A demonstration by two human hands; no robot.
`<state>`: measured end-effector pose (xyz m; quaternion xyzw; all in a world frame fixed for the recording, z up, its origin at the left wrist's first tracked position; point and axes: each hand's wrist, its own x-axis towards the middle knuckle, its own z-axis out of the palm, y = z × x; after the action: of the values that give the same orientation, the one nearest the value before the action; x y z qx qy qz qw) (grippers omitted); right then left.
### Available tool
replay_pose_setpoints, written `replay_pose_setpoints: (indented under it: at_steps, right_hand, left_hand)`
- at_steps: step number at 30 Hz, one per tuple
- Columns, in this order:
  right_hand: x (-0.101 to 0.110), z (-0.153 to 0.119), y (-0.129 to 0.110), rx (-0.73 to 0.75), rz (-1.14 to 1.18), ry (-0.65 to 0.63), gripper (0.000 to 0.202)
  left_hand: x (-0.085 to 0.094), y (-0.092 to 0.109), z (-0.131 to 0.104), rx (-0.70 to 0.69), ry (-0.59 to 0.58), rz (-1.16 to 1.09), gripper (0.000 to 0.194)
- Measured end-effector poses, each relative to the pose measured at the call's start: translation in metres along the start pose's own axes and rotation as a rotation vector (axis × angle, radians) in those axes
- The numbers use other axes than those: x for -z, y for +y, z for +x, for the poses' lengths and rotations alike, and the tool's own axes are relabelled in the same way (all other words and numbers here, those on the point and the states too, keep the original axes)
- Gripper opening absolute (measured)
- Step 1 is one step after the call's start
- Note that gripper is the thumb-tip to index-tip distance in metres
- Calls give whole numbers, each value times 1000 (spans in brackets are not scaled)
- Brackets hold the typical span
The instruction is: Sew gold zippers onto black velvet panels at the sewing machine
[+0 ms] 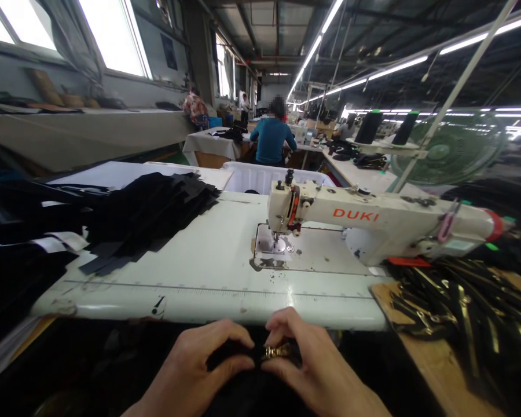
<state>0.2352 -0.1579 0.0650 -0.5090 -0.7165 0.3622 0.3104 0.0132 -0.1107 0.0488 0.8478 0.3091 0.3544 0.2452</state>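
In front of the table's near edge, my right hand (306, 353) is closed in a pinch around a small gold-coloured metal fitting (278, 351), with thumb below and fingers above. Its exact kind is too small to make out. Close beside it, my left hand (208, 359) is curled, thumb and fingertips closing on a dark strip that seems joined to the fitting. Black material below blends into the dark lap area, so its outline is hidden. Beyond my hands stands a white sewing machine (356, 217) marked DUKI, its needle area (275, 240) over a metal plate.
Stacked black fabric pieces (151, 208) lie on the left of the white sewing table (208, 249). Black strips with gold metal (464, 307) pile on a wooden board at right. Behind are a white plastic bin (247, 174), thread cones (369, 127), a fan (451, 147) and a seated person (271, 139).
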Motion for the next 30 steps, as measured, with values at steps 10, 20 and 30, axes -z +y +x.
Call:
replay_pose_setpoints:
  at_steps: [10, 20, 30]
  right_hand:
    - [-31, 6, 16, 81, 282, 270, 9]
    - [-27, 8, 10, 168, 227, 194, 9]
    - [-32, 9, 18, 207, 100, 198, 7]
  left_hand:
    - [-7, -2, -14, -42, 85, 0, 15]
    - [3, -5, -15, 183, 29, -97, 14]
    - [20, -14, -23, 269, 121, -106, 10]
